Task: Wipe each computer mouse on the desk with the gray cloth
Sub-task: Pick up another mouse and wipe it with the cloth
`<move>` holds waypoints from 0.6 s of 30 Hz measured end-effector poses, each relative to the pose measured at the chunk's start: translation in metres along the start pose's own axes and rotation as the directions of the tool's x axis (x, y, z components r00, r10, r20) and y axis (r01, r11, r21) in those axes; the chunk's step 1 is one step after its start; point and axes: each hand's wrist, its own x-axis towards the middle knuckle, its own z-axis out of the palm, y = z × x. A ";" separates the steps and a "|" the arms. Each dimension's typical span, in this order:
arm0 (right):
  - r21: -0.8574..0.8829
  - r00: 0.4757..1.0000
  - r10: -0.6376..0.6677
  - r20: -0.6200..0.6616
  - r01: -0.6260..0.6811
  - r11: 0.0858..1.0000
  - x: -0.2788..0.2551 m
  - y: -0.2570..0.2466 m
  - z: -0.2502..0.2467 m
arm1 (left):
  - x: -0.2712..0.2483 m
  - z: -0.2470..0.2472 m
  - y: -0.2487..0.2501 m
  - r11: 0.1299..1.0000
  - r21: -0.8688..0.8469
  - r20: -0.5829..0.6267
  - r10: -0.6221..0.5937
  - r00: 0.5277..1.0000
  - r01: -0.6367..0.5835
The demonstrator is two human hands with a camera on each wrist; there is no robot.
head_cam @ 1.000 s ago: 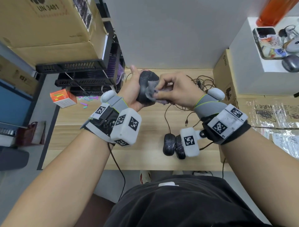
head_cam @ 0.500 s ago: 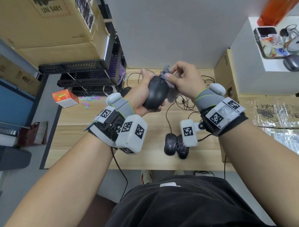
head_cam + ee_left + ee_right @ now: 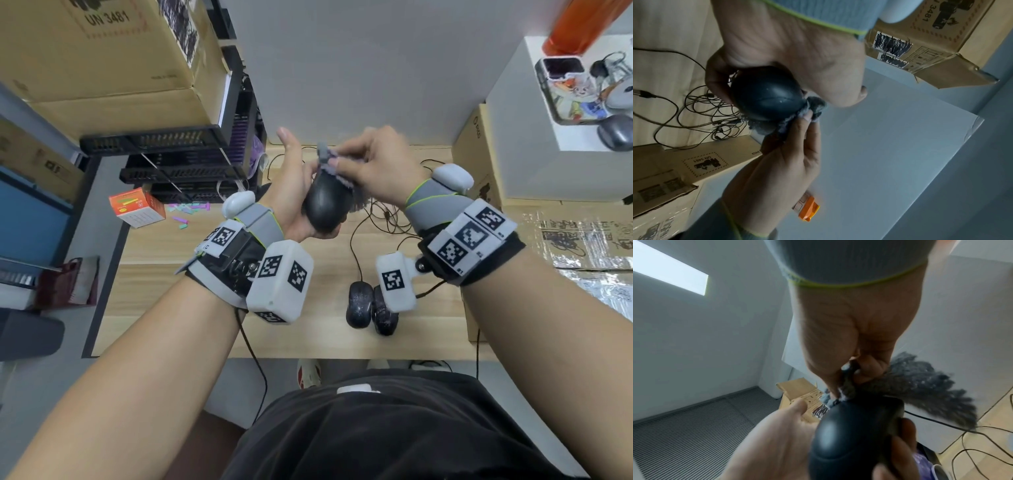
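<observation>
At the centre of the head view, above the wooden desk (image 3: 171,246), the left hand (image 3: 291,192) cradles a black mouse (image 3: 327,205) with its fingers curled round the body, thumb sticking up free, while the right hand (image 3: 373,164) pinches the gray cloth (image 3: 327,159) against the mouse's far end. The right wrist view shows only a small bunch of cloth trapped between thumb and fingertips, with most of it hanging loose at the right of that frame — so a harder rub could, I judge, pull the bunch out of the pinch and drop the cloth onto the tangled cables (image 3: 387,216) below. The mouse's own cable seems to trail down toward that tangle; if it snags while the mouse is being turned, it might tug the smooth shell out of the left palm. Two more mice (image 3: 371,306) lie side by side near the lower middle of the head view, close to the desk's front edge and partly hidden by the right wrist's camera unit; a dragged cable or a careless forearm could push them off. Whether they have been wiped cannot be told.
</observation>
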 end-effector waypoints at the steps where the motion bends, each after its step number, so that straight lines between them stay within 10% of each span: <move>1: 0.005 0.999 -0.048 0.007 0.048 0.999 -0.003 -0.004 0.002 | 0.000 0.000 0.001 1.000 -0.012 0.023 0.003 1.000 -0.003; 6: 0.105 0.908 -0.251 0.335 0.229 0.968 -0.019 -0.014 0.003 | 0.003 -0.006 0.003 0.995 -0.100 -0.070 0.020 0.997 -0.027; 12: 0.055 0.986 -0.166 0.035 0.164 0.985 -0.010 -0.009 0.005 | 0.005 -0.006 0.001 0.999 -0.050 0.021 0.009 1.000 -0.008; 18: 0.030 0.886 -0.218 0.410 0.226 0.974 -0.020 -0.005 0.008 | 0.004 -0.001 0.003 0.983 -0.144 -0.149 0.096 0.984 -0.118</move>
